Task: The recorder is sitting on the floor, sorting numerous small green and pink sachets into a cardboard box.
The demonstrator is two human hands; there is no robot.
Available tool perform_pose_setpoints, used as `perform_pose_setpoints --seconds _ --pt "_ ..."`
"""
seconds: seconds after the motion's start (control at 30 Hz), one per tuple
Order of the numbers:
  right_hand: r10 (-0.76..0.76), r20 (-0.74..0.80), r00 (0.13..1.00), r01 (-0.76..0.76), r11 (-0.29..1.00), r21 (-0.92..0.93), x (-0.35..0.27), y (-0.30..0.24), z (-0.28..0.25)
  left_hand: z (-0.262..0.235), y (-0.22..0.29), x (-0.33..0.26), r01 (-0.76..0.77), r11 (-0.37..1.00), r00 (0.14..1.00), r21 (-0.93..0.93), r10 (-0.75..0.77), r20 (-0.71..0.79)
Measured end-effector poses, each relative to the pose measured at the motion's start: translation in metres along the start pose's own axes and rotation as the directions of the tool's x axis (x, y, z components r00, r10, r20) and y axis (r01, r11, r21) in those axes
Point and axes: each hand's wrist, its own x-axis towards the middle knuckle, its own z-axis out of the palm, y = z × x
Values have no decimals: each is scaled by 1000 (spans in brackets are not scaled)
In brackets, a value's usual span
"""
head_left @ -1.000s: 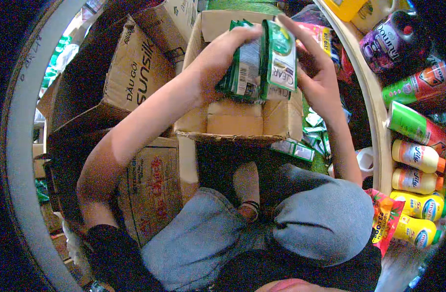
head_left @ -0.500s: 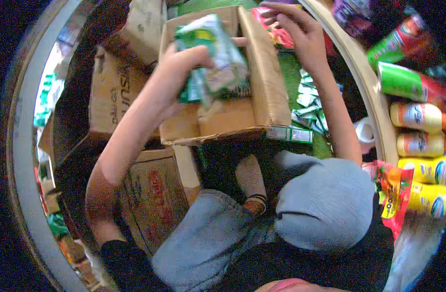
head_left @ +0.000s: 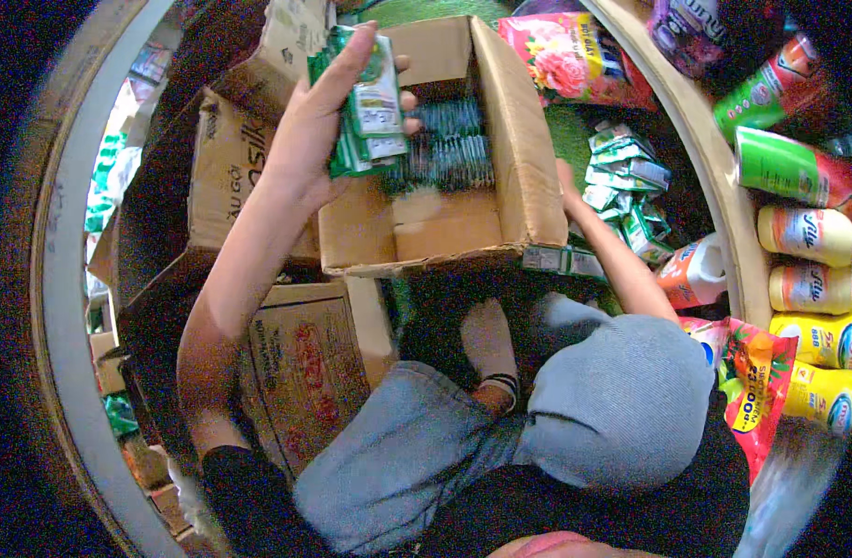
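Gripping a stack of green and white sachets [head_left: 378, 102], the left hand [head_left: 316, 126] is closed around it, its thumb pressed along the near face close to the top and its fingertips curling past the far side. The stack sits upright against the palm, above the left side of an open cardboard carton [head_left: 528, 153]; whether the two touch, I cannot tell. Just right of this hand, lower down inside the carton, more sachets [head_left: 449, 144] stand in tight rows. The right hand [head_left: 567, 184] is mostly hidden behind the carton's right wall, so I cannot tell how far open it is or what it touches. Just right of it lies a heap of loose sachets [head_left: 626, 191]; beyond it is a pink flowered pouch [head_left: 570, 56], and below it a green and white box [head_left: 561, 260]
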Motion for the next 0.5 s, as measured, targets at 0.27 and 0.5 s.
perform_pose_setpoints --seconds 0.27,0.5 --pt "-126 -294 947 231 907 353 11 -173 -179 8 -7 -3 0 988 996 155 14 -93" --pt "-272 264 925 -29 644 765 -44 -342 -173 12 -16 -7 -25 970 999 243 18 32"
